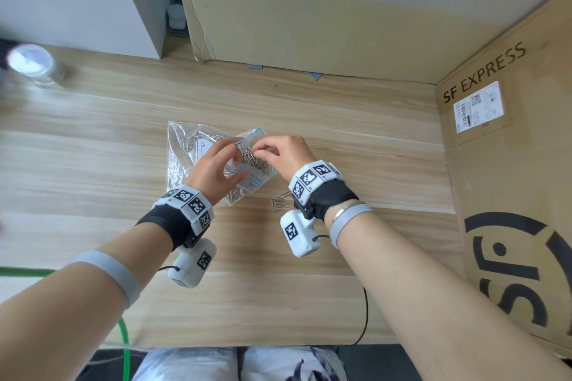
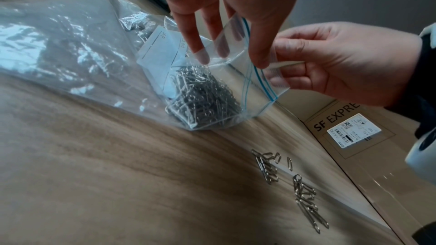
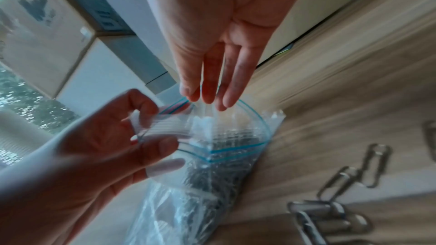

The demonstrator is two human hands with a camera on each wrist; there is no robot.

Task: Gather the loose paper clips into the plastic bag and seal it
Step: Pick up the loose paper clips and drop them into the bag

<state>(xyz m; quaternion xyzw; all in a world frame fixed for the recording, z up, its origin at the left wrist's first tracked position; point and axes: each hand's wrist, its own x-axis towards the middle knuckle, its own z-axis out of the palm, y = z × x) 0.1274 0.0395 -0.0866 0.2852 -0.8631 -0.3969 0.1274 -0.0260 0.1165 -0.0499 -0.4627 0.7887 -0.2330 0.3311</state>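
Note:
A small clear zip bag (image 1: 252, 138) with a blue seal line stands on the wooden table (image 1: 340, 139), its mouth held open. A heap of silver paper clips (image 2: 202, 96) fills its bottom. My left hand (image 2: 231, 59) pinches one lip of the mouth, thumb outside and fingers behind the film. My right hand (image 2: 280, 62) pinches the opposite lip. Both hands meet over the bag in the head view: left hand (image 1: 238, 161), right hand (image 1: 260, 150). Several loose paper clips (image 1: 278, 204) lie on the table just under my right wrist, some hooked in chains (image 2: 306, 204).
A larger crumpled clear bag (image 1: 182, 158) lies under and left of the zip bag. An SF Express carton (image 1: 510, 164) walls the right side and another carton (image 1: 309, 25) the back. A clear jar (image 1: 34, 63) stands far left. A black cable (image 1: 365, 312) crosses the near edge.

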